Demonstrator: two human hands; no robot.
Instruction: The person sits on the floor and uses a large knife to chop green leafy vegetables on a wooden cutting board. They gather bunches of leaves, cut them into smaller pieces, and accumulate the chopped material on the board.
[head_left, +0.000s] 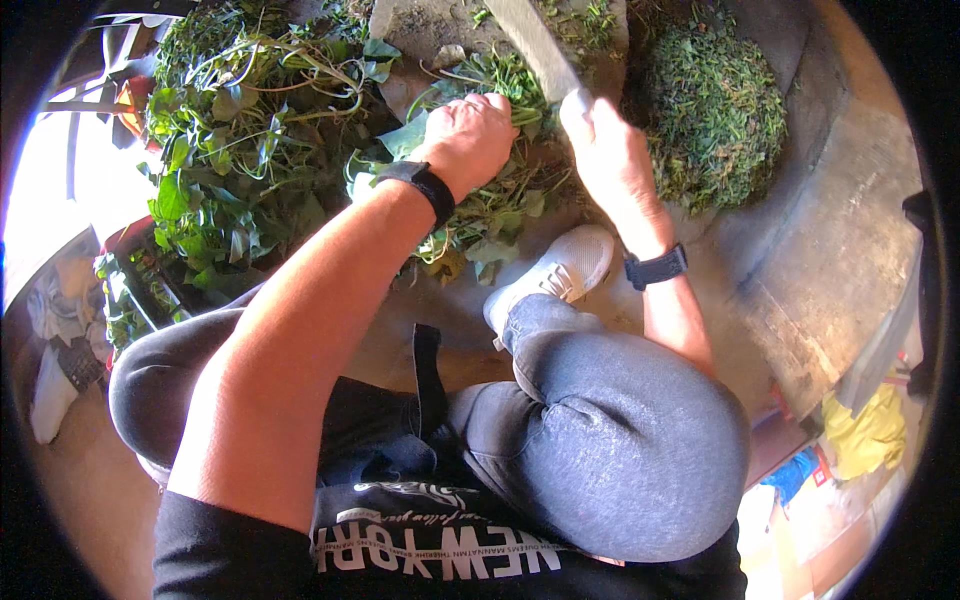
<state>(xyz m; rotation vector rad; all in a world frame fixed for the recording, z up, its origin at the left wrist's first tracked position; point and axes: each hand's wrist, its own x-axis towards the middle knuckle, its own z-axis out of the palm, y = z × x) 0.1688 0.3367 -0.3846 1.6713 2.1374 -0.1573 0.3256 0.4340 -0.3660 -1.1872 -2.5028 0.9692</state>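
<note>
My left hand (471, 139) is closed around a bunch of leafy green stems (517, 82), pressing it down at the near edge of a chopping block (420, 30). In my right hand (611, 146) is the handle of a large knife (532, 45). Its broad blade slants up and left over the block, just right of the bunch, and its far end runs out of the top of the picture. Cut green bits (592, 22) are scattered on the block. Loose stems and leaves (495, 225) hang below my left wrist.
A big heap of uncut leafy vines (225, 165) lies to the left. At right is a mound of finely chopped greens (716, 120). My shoe (566, 262) stands close under the block. A yellow plastic bag (866, 431) and a blue item (791, 476) lie at lower right.
</note>
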